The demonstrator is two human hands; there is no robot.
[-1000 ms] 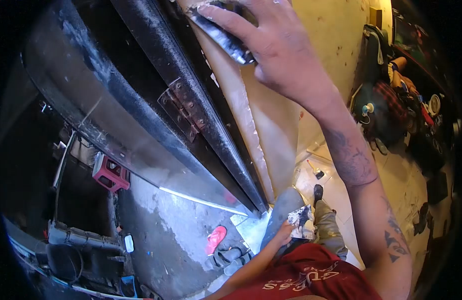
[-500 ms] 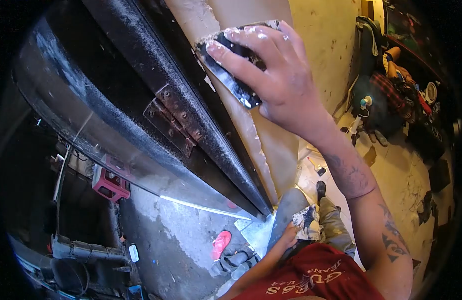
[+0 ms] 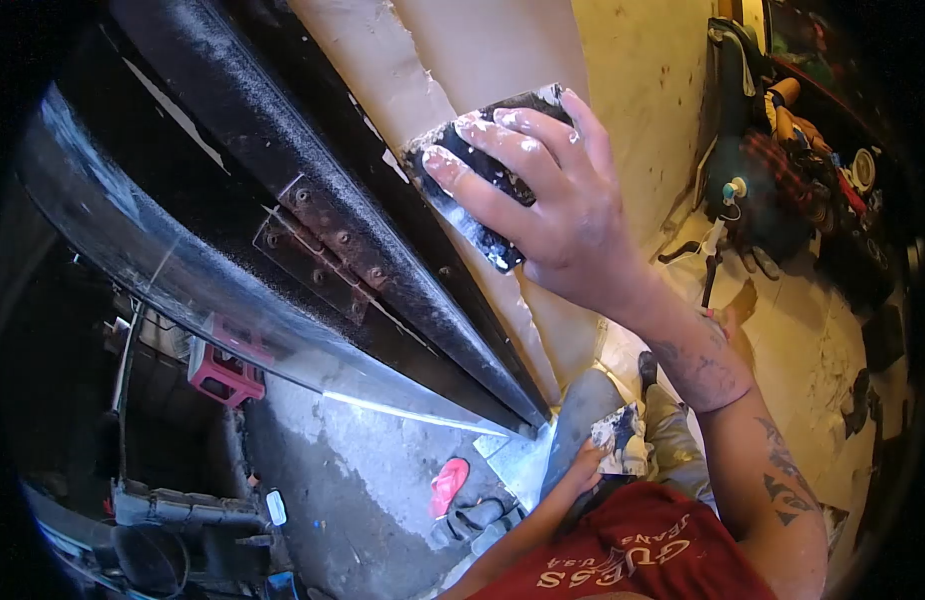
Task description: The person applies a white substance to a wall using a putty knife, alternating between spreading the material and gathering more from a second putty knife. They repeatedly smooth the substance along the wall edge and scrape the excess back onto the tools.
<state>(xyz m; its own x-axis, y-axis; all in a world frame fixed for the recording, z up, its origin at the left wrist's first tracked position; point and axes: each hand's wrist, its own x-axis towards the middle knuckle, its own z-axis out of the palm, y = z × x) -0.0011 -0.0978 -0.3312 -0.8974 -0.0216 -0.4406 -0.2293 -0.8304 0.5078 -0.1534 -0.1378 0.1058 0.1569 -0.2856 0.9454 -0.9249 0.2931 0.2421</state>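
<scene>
My right hand grips a flat dark plate smeared with white paste, its fingers spread over the back. The plate's edge lies against the cream wall strip beside the dark door frame. Lower down, near my lap, my left hand holds a second plate loaded with white and dark paste. White flecks mark the fingers of my right hand. A rusty hinge sits on the frame to the left.
A pink stool stands at the lower left. On the grey floor lie a red slipper and dark footwear. At the right are piled clothes, a small fan and a bare foot on the pale floor.
My right hand and its plate are lower in view against the wall strip. My left hand has barely moved. A bare foot now shows at the right.
</scene>
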